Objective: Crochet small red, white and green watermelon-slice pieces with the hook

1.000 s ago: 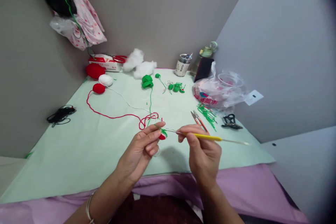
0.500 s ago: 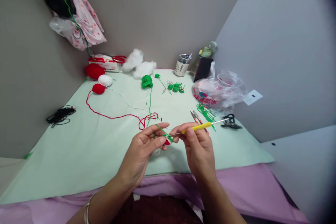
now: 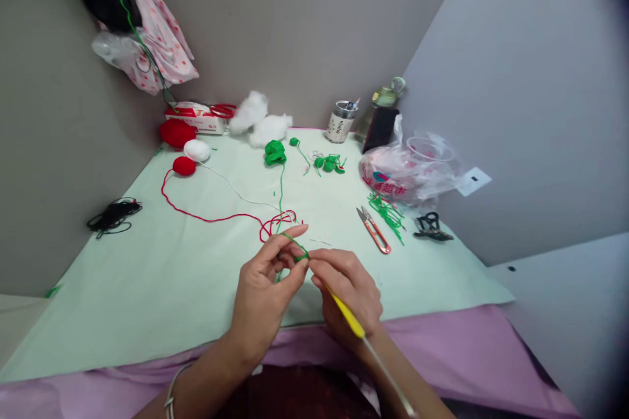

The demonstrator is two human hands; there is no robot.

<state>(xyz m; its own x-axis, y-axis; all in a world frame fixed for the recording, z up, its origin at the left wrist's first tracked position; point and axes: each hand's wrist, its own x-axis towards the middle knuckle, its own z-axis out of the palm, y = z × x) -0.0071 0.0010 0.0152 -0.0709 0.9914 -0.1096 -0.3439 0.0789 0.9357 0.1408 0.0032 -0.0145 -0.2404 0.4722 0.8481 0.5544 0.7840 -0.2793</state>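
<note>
My left hand [image 3: 268,291] pinches a small piece of green crochet work, mostly hidden by the fingers, and green yarn [image 3: 295,241] runs over its raised index finger. My right hand [image 3: 351,288] has its fingertips against the same piece and holds a crochet hook with a yellow handle [image 3: 350,315]. The hook's handle slants down toward the right forearm. From the left hand the green yarn leads back to a green ball [image 3: 275,153]. Red yarn [image 3: 278,225] lies loosely coiled just behind the fingers.
Orange snips [image 3: 374,232], green yarn scraps [image 3: 386,213] and a black clip [image 3: 432,227] lie right. A plastic bag [image 3: 407,170] is behind them. Red ball [image 3: 184,166], white ball [image 3: 197,150] and black cord [image 3: 114,216] are left; white stuffing [image 3: 270,129] is at the back.
The yellow hook has swung from pointing up and right to slanting down and right. My right hand has turned and lowered, uncovering the snips. The red and white part of the piece no longer shows.
</note>
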